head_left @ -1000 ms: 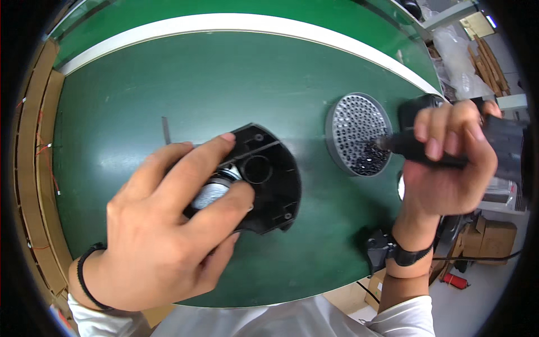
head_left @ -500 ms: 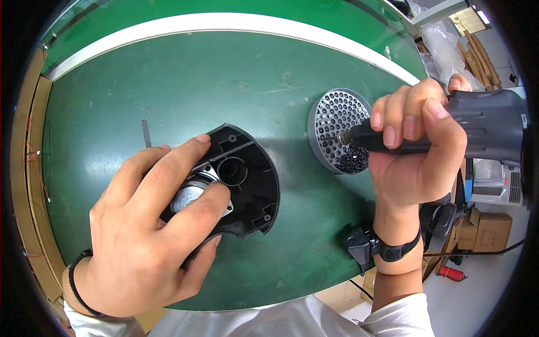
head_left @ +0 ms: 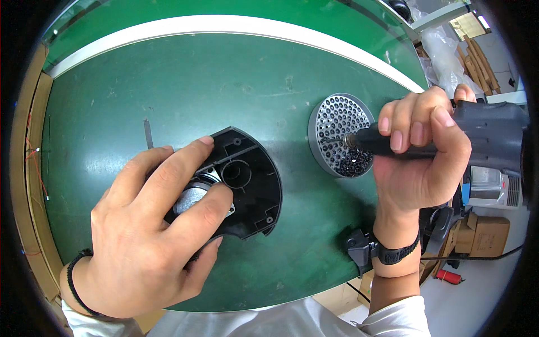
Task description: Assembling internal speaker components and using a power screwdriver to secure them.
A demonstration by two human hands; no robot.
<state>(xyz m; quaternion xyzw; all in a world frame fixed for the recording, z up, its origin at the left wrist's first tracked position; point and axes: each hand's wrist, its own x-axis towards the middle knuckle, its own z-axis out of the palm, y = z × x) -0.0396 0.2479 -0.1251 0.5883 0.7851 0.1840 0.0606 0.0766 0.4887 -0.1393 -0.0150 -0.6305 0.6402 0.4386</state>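
left hand (head_left: pixel 151 224) grip clenched on black housing (head_left: pixel 247 191) | right hand (head_left: pixel 418 163) grasping electric screwdriver (head_left: pixel 449 137) over perforated dish (head_left: pixel 337 132) near table edge

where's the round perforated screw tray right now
In the head view the round perforated tray sits on the green table at right of centre, between the black plastic housing and the right hand, whose electric screwdriver tip points into it.

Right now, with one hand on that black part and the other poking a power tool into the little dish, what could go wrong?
1. The electric screwdriver tip sits in the perforated round tray of small black screws; a jolt might scatter them across the green mat.
2. The left hand alone steadies the black plastic housing, so it could slide.
3. The left hand's fingers lie over the metal disc, close to where a tool tip might land.
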